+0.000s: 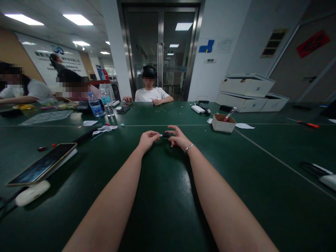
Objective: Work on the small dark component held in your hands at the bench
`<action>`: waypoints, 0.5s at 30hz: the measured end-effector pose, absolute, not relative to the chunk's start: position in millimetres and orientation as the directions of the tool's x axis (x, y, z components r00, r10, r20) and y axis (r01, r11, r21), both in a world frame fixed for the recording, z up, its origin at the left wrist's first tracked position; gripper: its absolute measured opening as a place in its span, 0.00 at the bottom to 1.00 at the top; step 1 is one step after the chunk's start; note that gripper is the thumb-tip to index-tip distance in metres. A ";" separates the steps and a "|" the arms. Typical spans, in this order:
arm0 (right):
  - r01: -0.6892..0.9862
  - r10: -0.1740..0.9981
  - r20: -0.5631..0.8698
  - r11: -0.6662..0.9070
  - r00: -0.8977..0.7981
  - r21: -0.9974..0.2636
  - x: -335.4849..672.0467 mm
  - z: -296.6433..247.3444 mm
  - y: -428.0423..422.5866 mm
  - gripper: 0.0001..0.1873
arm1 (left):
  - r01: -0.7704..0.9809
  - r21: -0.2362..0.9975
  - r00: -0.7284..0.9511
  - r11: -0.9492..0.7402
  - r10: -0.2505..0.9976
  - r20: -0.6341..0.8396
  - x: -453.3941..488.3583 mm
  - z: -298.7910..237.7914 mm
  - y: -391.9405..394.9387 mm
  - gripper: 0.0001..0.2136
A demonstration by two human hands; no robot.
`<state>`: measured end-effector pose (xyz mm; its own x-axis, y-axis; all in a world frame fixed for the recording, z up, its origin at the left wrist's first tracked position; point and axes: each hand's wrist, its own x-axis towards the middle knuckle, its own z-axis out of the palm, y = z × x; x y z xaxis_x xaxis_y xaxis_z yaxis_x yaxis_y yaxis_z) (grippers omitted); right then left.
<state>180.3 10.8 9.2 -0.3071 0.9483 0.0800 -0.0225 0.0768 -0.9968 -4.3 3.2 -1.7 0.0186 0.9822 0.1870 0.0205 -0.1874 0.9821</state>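
Observation:
In the middle of the green table, my left hand pinches the silvery end of a small dark piece with a metal tip; its exact kind is too small to make out. My right hand, with a bracelet at the wrist, is at the dark end of that piece. Its fingers are spread, and one fingertip is at or against the dark end; I cannot tell whether it touches. Both forearms reach forward over the tabletop.
To the left lie a phone, a white rounded device and paper scraps. Water bottles stand farther back. A small box holds a tool; white boxes are stacked behind. A person sits opposite.

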 end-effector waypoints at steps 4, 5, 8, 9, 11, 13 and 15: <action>-0.026 0.958 0.033 0.027 -0.285 -0.999 180.4 7.6 12.2 0.20 | 0.022 0.984 0.010 -0.175 0.985 0.174 -4.1 -0.4 2.0 0.13; -0.003 0.956 0.020 0.020 -0.292 -1.000 180.0 7.3 12.7 0.15 | 0.024 0.985 0.011 -0.171 0.985 0.171 -4.1 -0.1 1.8 0.13; 0.020 0.942 0.047 0.057 -0.333 -0.998 179.3 6.2 13.7 0.11 | 0.027 0.986 0.013 -0.164 0.986 0.164 -4.4 0.7 1.4 0.13; 0.005 0.939 0.064 0.070 -0.337 -0.998 179.2 5.9 13.8 0.14 | 0.028 0.986 0.013 -0.163 0.987 0.163 -4.5 0.9 1.3 0.13; -0.026 0.939 0.073 0.068 -0.336 -0.997 179.3 5.3 13.9 0.18 | 0.033 0.986 0.011 -0.162 0.987 0.162 -4.7 0.9 1.3 0.14; -0.016 0.944 0.049 0.046 -0.327 -0.999 179.1 4.7 14.3 0.15 | 0.037 0.986 0.011 -0.165 0.986 0.165 -4.9 0.3 1.6 0.14; 0.016 0.947 0.029 0.036 -0.319 -0.999 178.7 4.0 15.1 0.11 | 0.039 0.984 0.020 -0.173 0.985 0.172 -5.3 -1.1 2.7 0.14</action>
